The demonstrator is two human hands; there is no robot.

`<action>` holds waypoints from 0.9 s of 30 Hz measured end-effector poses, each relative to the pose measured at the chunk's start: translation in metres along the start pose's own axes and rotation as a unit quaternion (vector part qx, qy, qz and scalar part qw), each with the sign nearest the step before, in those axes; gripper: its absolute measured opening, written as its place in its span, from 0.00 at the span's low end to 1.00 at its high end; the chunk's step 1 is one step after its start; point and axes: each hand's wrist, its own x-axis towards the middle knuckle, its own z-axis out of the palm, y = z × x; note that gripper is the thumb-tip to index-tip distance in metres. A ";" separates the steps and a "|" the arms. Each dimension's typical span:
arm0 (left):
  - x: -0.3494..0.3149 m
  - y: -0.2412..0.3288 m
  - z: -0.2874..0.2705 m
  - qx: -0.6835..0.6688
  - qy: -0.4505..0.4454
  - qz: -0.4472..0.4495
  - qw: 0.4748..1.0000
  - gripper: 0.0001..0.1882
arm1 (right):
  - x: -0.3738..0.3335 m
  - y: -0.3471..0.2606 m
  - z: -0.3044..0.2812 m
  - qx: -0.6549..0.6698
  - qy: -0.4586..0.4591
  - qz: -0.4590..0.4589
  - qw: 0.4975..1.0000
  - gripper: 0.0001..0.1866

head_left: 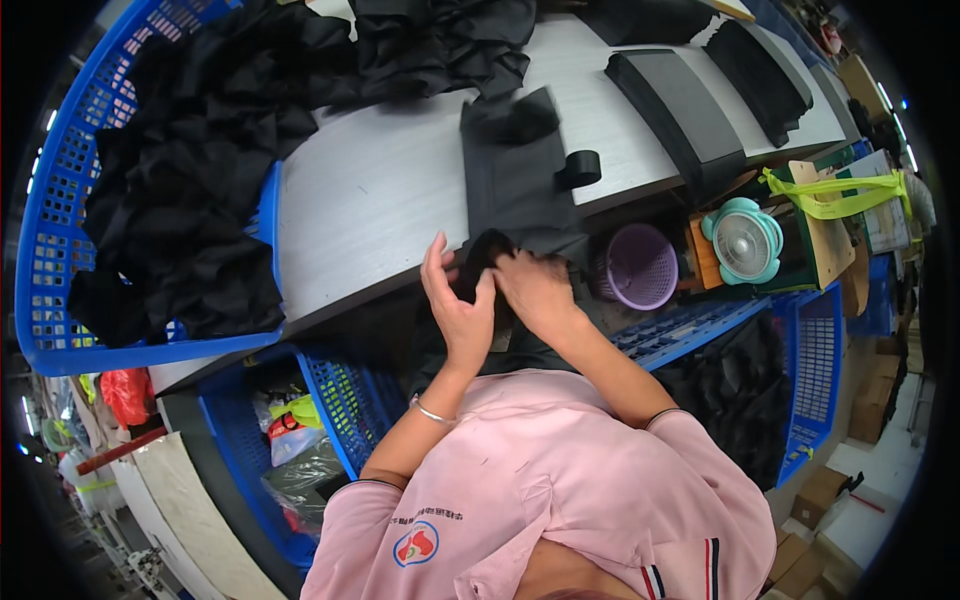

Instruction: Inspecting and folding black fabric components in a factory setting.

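Observation:
A black fabric piece [515, 185] lies over the front edge of the grey table, its near end bunched between my hands. My right hand [535, 290] has its fingers curled down onto that dark bunched end, gripping it. Beside it, my left hand [460, 315] is open, its fingers raised and the thumb apart, close against the same fabric. A black band loop [580, 170] sticks out at the fabric's right side. The far end of the piece is folded up and slightly blurred. My right fingertips are partly hidden in the black cloth.
At the left, a blue crate [60, 250] holds heaped black cloth [190, 200]. Stacked black pieces [680, 120] lie right on the table [370, 190]. A purple basket [640, 265] and a turquoise fan [745, 245] stand at the right. More blue crates [815, 370] flank me.

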 end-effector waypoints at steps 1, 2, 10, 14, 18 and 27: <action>0.009 0.001 -0.003 0.021 -0.050 0.023 0.998 0.26 | -0.001 -0.001 0.001 -0.021 0.018 -0.013 1.000 0.15; 0.013 0.005 -0.006 0.034 -0.073 0.037 0.996 0.21 | -0.002 0.001 0.003 -0.028 0.048 -0.054 0.997 0.14; 0.009 0.021 -0.031 -0.127 -0.129 -0.189 0.965 0.11 | -0.020 0.023 -0.003 0.021 0.139 -0.073 0.987 0.14; 0.043 0.008 -0.010 -0.370 -0.160 -0.235 0.885 0.21 | -0.055 0.008 -0.007 0.092 -0.002 -0.029 0.995 0.14; 0.054 0.006 0.009 -0.394 -0.216 -0.342 0.826 0.24 | -0.062 0.016 -0.043 0.114 0.030 -0.153 0.981 0.12; 0.043 0.017 0.052 -0.304 -0.360 -0.282 0.836 0.19 | -0.042 0.086 -0.114 0.280 0.328 0.178 0.884 0.10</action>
